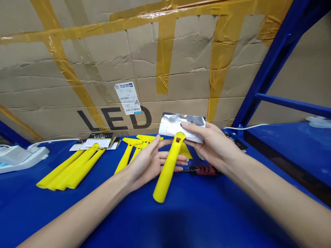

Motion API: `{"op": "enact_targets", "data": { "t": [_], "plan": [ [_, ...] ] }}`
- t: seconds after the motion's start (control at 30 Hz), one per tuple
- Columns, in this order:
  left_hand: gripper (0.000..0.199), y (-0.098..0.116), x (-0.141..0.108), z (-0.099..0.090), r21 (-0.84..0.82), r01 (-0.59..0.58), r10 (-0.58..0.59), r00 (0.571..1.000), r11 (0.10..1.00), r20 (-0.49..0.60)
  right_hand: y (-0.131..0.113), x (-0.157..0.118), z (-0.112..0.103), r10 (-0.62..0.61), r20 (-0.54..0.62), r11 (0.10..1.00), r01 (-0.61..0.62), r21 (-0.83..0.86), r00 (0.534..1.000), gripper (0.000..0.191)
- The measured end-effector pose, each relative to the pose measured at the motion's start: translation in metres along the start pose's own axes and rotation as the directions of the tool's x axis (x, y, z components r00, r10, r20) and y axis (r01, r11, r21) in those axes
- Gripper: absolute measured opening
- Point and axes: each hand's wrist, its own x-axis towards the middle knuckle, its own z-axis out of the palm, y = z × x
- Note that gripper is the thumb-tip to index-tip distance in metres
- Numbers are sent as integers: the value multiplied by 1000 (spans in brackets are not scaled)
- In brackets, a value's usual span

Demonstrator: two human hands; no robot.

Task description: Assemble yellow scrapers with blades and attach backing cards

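In front of me, my right hand [210, 139] pinches a folded card [169, 128], thumb on its glossy upper face and fingers beneath. The card covers the head of a yellow scraper [169, 168], whose handle hangs down toward me. Behind that handle, my left hand [152, 158] is open, fingers stretched out and thumb tip close to the card's left corner; whether it touches the card I cannot tell. Several bare yellow scrapers [126, 153] with T-shaped heads lie beyond my left hand. A screwdriver [205, 170] with a red and black grip rests below my right hand.
Carded yellow scrapers [74, 168] lie in a pile on the blue tabletop [124, 220] at left. A white power strip [23, 158] stands at the left edge. Dark cards [235, 140] lie partly behind my right wrist. A taped cardboard box [103, 75] and blue frame [269, 65] stand behind.
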Motion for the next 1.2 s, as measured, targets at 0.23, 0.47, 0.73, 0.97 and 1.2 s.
{"op": "enact_targets", "data": {
  "t": [0.23, 0.47, 0.73, 0.97, 1.2],
  "plan": [
    [25, 20, -27, -19, 346, -66, 72, 997, 936, -4, 5, 28, 6, -8, 13, 990, 10, -144, 1000, 11],
    [34, 64, -69, -73, 660, -112, 242, 964, 743, -110, 15, 63, 60, 82, 173, 935, -15, -356, 982, 9],
    [42, 101, -123, -184, 940, 31, 688, 673, 341, -272, 51, 102, 149, 106, 240, 905, 7, -426, 965, 14],
    [51, 108, -157, -240, 922, 347, 686, 630, 171, -364, 116, 118, 215, 162, 239, 833, -3, -553, 957, 12],
    [74, 106, -169, -266, 860, 444, 517, 690, 250, -507, 174, 137, 256, 84, 249, 604, 149, -783, 965, 23]
  ]
}}
